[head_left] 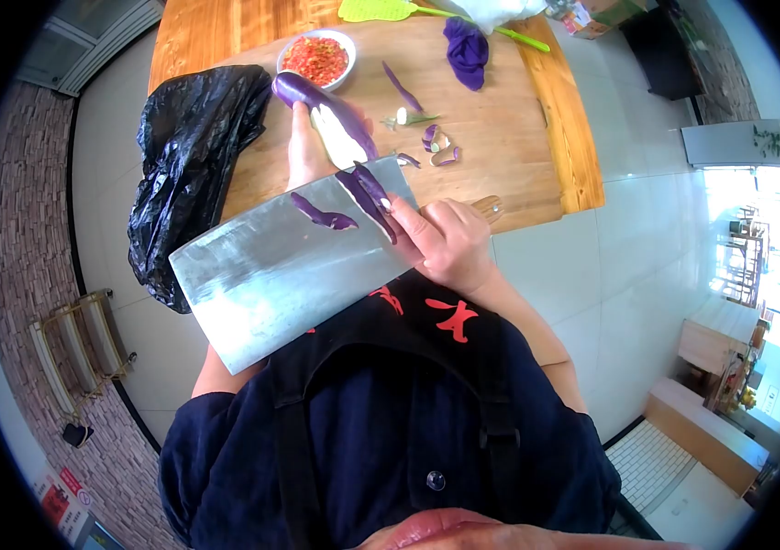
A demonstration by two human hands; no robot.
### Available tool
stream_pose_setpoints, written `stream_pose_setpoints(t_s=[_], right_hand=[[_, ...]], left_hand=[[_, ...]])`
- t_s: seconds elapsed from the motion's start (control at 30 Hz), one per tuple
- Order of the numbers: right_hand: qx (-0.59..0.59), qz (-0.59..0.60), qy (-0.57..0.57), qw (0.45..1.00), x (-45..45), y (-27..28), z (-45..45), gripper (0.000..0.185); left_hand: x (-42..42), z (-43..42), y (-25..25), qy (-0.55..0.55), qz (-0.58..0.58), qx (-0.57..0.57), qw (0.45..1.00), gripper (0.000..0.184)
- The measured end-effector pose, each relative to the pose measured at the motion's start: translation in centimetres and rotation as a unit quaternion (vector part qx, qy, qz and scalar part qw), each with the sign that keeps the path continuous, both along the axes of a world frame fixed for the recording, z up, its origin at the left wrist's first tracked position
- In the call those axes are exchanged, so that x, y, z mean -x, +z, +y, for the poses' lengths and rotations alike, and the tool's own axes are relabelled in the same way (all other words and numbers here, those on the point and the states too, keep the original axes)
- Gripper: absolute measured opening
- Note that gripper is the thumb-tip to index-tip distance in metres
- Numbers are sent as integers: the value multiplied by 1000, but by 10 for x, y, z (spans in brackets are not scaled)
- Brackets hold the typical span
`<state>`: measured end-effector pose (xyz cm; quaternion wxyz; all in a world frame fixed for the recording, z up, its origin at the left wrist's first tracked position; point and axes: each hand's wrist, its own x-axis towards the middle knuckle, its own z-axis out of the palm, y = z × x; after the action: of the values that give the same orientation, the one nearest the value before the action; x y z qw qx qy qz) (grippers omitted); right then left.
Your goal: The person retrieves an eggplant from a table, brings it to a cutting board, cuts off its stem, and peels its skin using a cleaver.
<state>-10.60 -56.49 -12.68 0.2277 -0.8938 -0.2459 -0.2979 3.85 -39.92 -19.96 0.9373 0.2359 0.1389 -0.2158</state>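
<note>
My left hand (308,145) is closed around a partly peeled purple eggplant (346,110), whose pale flesh shows along one side. A large, broad cleaver (271,275) is in my right hand (449,240), its wooden handle (491,207) sticking out past the fingers. The blade lies tilted across the near end of the eggplant and hides part of my left wrist. Strips of purple peel (324,213) cling to the flat of the blade, and my right index finger extends along it close to them.
Under the work is a wooden cutting board (509,156) on a wooden table (582,165). Eggplant trimmings (441,145) and a peel strip lie there. A bowl of chopped red peppers (316,60), a purple cloth (467,53), a green fly swatter (377,9) and a black plastic bag (193,156) surround them.
</note>
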Motion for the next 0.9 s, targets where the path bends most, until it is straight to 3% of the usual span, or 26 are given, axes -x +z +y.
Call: stream_pose_setpoints(t_s=[0.17, 0.27, 0.37, 0.47, 0.77, 0.9], right_hand=[[-13, 6, 7, 1000, -1, -4, -6, 37], [-29, 12, -7, 999, -5, -6, -11, 38], [-38, 17, -7, 999, -5, -7, -15, 37], [-30, 23, 2, 999, -2, -7, -17, 37], [-44, -4, -15, 999, -13, -12, -23, 37], [-36, 36, 9, 999, -5, -6, -18, 34]], left_hand=[[7, -9, 8, -3, 13, -33, 999, 61], [14, -10, 10, -37, -58, -56, 996, 63], [19, -21, 23, 4, 34, -67, 997, 65], [18, -20, 19, -37, -4, -42, 998, 66], [24, -17, 41, -56, 63, 29, 996, 66], [23, -24, 32, -28, 22, -16, 999, 65]])
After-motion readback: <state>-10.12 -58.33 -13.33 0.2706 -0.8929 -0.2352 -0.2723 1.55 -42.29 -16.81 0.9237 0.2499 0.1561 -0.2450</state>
